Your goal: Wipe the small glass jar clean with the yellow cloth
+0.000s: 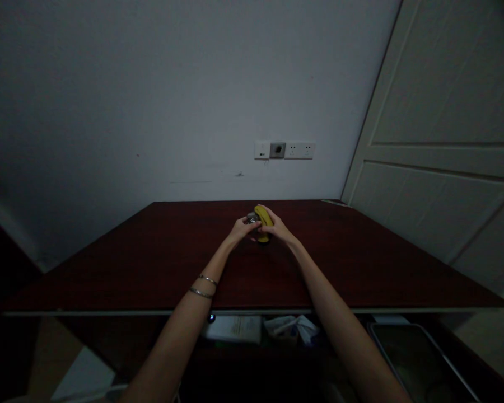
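Both of my hands meet over the far middle part of the dark red table (185, 252). My right hand (278, 228) is closed around a yellow banana (263, 215), whose lower end comes close to the tabletop. Beside it, my left hand (240, 230) is closed on a small shiny grey, glassy-looking object (252, 218). That object sits right against the banana or very near it; I cannot tell whether they touch. Fingers hide parts of both things. Two thin bracelets (202, 293) circle my left forearm.
Behind the table rises a pale wall with a row of sockets (293, 150). A white panelled door (432, 184) stands along the right side. Under the tabletop's front edge are a white package (235, 328), crumpled plastic wrapping (294, 327) and a dark tray-like thing with a light rim (397, 364).
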### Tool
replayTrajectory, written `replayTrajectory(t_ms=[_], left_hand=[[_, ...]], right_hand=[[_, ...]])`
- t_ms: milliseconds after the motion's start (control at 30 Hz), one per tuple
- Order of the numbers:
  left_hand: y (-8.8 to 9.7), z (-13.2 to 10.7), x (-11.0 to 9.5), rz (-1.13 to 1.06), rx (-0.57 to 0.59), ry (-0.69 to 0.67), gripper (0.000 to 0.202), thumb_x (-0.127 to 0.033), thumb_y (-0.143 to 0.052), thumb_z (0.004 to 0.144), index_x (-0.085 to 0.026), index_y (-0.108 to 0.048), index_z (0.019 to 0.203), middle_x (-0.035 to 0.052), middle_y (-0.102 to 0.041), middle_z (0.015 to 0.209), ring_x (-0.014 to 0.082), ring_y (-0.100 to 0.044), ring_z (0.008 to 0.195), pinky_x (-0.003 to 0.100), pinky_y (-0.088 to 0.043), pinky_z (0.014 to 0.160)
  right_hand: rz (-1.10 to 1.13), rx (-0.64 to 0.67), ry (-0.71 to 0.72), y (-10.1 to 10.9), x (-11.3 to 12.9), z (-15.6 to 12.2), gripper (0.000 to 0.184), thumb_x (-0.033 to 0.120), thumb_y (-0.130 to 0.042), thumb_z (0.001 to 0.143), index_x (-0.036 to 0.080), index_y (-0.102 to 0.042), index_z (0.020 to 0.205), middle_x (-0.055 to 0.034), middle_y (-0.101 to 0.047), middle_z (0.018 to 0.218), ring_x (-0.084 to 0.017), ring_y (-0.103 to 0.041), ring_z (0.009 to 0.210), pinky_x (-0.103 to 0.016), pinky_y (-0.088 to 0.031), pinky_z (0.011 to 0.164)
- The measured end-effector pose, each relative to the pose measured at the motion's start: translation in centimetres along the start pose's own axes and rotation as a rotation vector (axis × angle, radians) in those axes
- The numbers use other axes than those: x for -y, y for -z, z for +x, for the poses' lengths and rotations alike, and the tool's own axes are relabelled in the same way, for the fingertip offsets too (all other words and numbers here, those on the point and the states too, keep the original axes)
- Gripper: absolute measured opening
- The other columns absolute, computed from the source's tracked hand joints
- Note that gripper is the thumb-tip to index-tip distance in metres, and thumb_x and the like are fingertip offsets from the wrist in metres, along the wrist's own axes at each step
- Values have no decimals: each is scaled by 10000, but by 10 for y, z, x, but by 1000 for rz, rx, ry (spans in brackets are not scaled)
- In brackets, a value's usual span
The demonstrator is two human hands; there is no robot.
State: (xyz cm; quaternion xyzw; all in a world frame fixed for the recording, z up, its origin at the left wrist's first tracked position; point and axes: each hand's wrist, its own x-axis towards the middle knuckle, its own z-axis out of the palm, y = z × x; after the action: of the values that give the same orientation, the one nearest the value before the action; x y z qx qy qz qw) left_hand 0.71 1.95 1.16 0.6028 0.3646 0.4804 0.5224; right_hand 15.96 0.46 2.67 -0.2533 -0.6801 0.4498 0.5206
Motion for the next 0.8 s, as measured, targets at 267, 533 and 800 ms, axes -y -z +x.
replayTrajectory(t_ms=[267,533,800], left_hand=[[1,1,3,3,63,50,564,-468,-671,602,-105,-564,1020,120,-631,921,174,-623,642,257,-517,457],[15,-1,3,66,271,50,607,-471,-652,625,-121,-498,1096,144,-588,1002,197,-616,749,259,-519,482],[21,6,10,158,291,-21,741,-331,-732,562,-163,-399,1202,111,-579,1007,150,-596,713,257,-505,549]], right_hand=[[-43,-23,34,-3,-10,0,869,197,-745,487,235,-361,1264,-85,-450,1277,-204,-480,1111,-338,-387,942],[21,-92,-89,-1,-3,-2,807,186,-753,459,223,-445,1204,-65,-547,1168,-201,-547,1011,-337,-436,881],[200,-248,-198,-4,0,0,695,217,-748,494,198,-503,1145,-70,-596,1096,-197,-580,939,-321,-465,831]])
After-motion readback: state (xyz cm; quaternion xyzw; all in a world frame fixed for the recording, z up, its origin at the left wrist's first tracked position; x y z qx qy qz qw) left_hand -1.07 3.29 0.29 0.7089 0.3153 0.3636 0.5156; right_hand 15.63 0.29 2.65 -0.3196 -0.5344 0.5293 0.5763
